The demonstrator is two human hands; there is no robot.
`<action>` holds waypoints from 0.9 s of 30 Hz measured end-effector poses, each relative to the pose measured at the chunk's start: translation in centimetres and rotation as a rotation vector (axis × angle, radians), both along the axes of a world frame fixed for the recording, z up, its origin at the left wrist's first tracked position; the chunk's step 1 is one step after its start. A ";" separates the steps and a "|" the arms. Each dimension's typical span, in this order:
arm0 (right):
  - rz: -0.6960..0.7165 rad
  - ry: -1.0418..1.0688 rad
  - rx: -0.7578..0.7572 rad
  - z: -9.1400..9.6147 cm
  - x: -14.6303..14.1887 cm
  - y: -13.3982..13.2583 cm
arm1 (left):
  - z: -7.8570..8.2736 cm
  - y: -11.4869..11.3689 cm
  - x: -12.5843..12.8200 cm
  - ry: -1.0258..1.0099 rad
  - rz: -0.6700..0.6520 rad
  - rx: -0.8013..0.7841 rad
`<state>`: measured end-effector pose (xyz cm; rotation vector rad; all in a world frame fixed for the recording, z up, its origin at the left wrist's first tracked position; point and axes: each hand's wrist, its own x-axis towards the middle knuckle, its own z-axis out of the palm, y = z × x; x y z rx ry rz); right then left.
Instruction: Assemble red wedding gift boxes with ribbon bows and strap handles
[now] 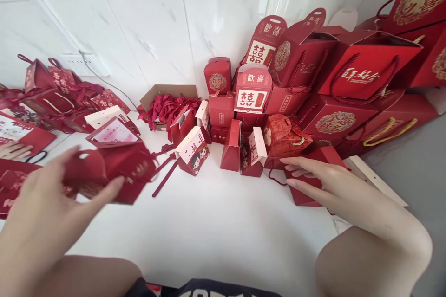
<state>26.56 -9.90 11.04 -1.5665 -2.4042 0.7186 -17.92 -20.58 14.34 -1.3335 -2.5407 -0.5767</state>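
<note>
My left hand (59,209) grips a dark red gift box (120,164) and holds it above the left part of the table; its outline is blurred. My right hand (318,177) reaches out with thumb and fingers apart, holding nothing. Under and behind that hand is a red gift box (301,196), partly hidden by it; whether they touch I cannot tell. An orange-red patterned box (280,134) with a cord handle stands just beyond my right fingertips. Near the middle stand a small white-topped box with a cartoon figure (193,153) and a plain red box (230,148).
A cardboard box (163,89) of red ribbons sits against the tiled wall. Stacked red gift boxes (336,120) crowd the right side, and more boxes (45,102) lie at left. Another person's hand (16,151) shows at the left edge. A power strip (83,66) is on the wall.
</note>
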 end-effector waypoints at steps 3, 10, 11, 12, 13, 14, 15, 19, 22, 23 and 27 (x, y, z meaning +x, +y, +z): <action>0.028 0.017 0.015 0.4 -0.3 -0.2 | -0.1 -0.1 2.5 -0.076 -0.553 -0.150; 0.125 0.068 -0.066 -0.1 -2.2 -0.2 | -2.4 6.5 12.7 -0.282 -1.045 -0.548; 0.149 0.082 -0.073 -0.1 -2.5 -0.2 | -3.0 7.3 13.4 -0.279 -1.052 -0.546; 0.169 0.097 -0.079 -0.1 -2.9 -0.2 | -3.5 8.0 13.9 -0.281 -1.067 -0.552; 0.185 0.110 -0.085 0.0 -3.2 -0.3 | -4.0 8.6 14.0 -0.281 -1.099 -0.568; 0.199 0.114 -0.090 0.0 -3.5 -0.3 | -4.3 9.1 14.0 -0.281 -1.136 -0.588; 0.211 0.109 -0.089 0.1 -3.9 -0.3 | -4.4 9.5 13.9 -0.277 -1.173 -0.607; 0.234 0.009 -0.054 -0.3 -5.7 -0.4 | -4.2 10.7 13.1 -0.237 -1.216 -0.616; 0.203 -0.120 0.008 -1.2 -7.8 -0.3 | -4.3 11.3 13.0 -0.234 -1.250 -0.618; 0.193 -0.175 0.031 -1.5 -8.5 -0.2 | -4.5 11.4 13.1 -0.243 -1.281 -0.628; 0.159 -0.361 0.080 -2.6 -10.8 0.5 | -5.3 11.4 13.4 -0.259 -1.398 -0.655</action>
